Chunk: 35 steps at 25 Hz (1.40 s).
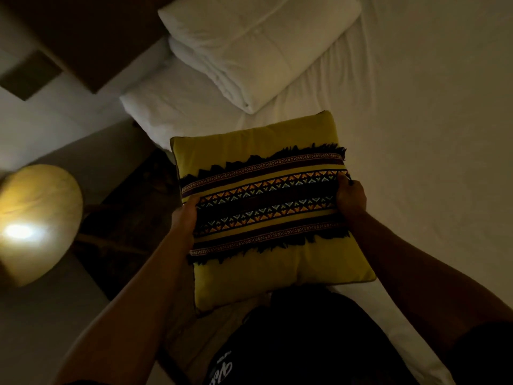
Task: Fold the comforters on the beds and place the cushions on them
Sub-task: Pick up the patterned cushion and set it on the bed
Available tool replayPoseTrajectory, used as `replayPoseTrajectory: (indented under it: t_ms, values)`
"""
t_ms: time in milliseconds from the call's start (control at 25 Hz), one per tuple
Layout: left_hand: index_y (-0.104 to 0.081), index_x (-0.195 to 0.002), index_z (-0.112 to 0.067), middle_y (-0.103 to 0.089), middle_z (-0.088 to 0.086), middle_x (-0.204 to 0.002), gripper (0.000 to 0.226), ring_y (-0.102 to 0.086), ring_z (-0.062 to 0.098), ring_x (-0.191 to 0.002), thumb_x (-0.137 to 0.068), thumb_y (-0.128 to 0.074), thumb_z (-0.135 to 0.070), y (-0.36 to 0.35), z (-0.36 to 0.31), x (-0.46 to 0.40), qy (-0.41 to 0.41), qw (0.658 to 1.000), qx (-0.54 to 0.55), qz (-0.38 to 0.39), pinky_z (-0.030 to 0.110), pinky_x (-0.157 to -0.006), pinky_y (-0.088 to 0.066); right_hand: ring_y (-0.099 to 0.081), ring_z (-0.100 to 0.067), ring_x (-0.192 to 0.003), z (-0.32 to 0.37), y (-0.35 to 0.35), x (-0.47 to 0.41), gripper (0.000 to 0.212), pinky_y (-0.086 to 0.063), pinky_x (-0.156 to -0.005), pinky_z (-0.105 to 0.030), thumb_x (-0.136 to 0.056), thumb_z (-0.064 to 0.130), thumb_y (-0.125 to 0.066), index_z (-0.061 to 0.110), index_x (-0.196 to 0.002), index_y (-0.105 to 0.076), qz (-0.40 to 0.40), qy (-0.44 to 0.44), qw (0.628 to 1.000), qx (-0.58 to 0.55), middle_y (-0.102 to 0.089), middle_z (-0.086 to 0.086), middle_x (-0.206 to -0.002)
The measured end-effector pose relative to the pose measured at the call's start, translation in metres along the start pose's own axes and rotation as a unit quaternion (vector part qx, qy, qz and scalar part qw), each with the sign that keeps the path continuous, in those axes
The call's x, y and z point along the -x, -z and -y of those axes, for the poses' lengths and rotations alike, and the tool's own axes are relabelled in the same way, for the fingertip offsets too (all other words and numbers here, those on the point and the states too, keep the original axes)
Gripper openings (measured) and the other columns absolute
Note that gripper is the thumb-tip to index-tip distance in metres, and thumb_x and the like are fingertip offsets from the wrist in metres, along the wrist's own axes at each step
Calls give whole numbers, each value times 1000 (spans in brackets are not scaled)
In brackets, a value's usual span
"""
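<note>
A yellow square cushion (266, 270) with dark fringed bands and a coloured triangle pattern is held flat over the near corner of the bed (416, 134). My left hand (184, 218) grips its left edge and my right hand (351, 197) grips its right edge. Beyond the cushion a white comforter (249, 48) lies folded into a thick bundle on the white sheet, near the bed's left edge.
A lit lamp with a round yellowish shade (39, 220) stands at the left beside the bed. Dark floor (125, 218) shows between lamp and bed. A dark brown panel (83, 31) sits at the top left. The room is dim.
</note>
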<state>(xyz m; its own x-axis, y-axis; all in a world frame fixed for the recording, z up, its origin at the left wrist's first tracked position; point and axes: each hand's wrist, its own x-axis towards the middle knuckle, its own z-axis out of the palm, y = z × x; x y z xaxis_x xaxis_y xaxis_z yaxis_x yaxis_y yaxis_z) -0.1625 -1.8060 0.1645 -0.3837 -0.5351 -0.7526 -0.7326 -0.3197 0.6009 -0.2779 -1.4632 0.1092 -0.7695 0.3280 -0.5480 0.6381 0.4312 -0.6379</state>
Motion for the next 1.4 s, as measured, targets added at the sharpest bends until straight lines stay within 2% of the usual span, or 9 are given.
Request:
replayPoseTrajectory:
  t_ms: [200,320,480,560,720,1000,1120,1280,1400]
  values:
    - [-59,-107,-19,-65,6,-95,38,-64,30,-92,-82,-68,-46,-14,-92,-61,3,999,-40,-18,46,-89,-53,-61,-36,-105,63,-40,-42,57,-36,-64,-29,-97,58,-34,6,-107,-55,14,-30,999,-26,-61,-14,-105]
    - [-62,-115,-16,-66,10,-107,45,-65,32,-97,-82,-68,-46,-26,-144,-103,-10,997,-76,-28,43,-88,-53,-59,-35,-108,102,-57,-69,62,-38,-76,-33,-98,57,-34,6,-125,-55,12,-67,997,-37,-61,-15,-118]
    - [-62,-122,-12,-66,13,-114,60,-65,34,-99,-77,-70,-50,-39,-199,-142,-31,991,-125,-32,47,-92,-54,-59,-32,-100,140,-72,-96,63,-39,-76,-33,-96,60,-34,8,-124,-56,11,-84,995,-59,-63,-15,-119]
    - [-62,-126,-14,-65,12,-119,72,-64,34,-102,-69,-68,-58,-46,-226,-152,-51,986,-157,-25,49,-93,-53,-59,-33,-106,155,-78,-106,63,-38,-78,-33,-96,59,-34,9,-127,-55,2,-95,993,-76,-61,-15,-121]
    - [-66,-119,-15,-68,9,-109,74,-66,31,-95,-65,-66,-66,-65,-288,-174,-121,972,-202,-17,44,-87,-56,-58,-35,-110,194,-88,-122,60,-39,-80,-34,-96,57,-34,10,-128,-56,-15,-104,988,-116,-61,-14,-123]
    - [-64,-121,-16,-68,7,-116,85,-65,30,-105,-61,-63,-76,-110,-421,-243,-260,926,-273,34,48,-92,-55,-58,-35,-111,274,-116,-160,59,-49,-94,-45,-94,55,-37,10,-128,-55,-113,-146,963,-197,-61,-14,-125]
    - [-56,-132,-17,-62,6,-130,78,-59,29,-117,-73,-66,-67,-142,-488,-270,-304,906,-287,60,46,-101,-49,-58,-36,-112,311,-133,-186,64,-49,-96,-48,-93,58,-36,10,-132,-54,-150,-170,948,-224,-60,-14,-127]
    - [-45,-138,-9,-56,9,-135,86,-55,30,-121,-77,-67,-65,-188,-569,-303,-316,895,-304,84,38,-99,-48,-58,-35,-111,367,-148,-230,62,-49,-95,-46,-94,55,-37,7,-130,-54,-172,-168,934,-265,-60,-14,-125]
    - [-48,-138,-15,-58,7,-134,98,-57,27,-121,-62,-71,-72,-224,-633,-324,-328,889,-295,125,40,-100,-49,-58,-35,-112,411,-151,-263,65,-49,-96,-47,-91,56,-40,8,-133,-51,-178,-168,921,-301,-59,-13,-126]
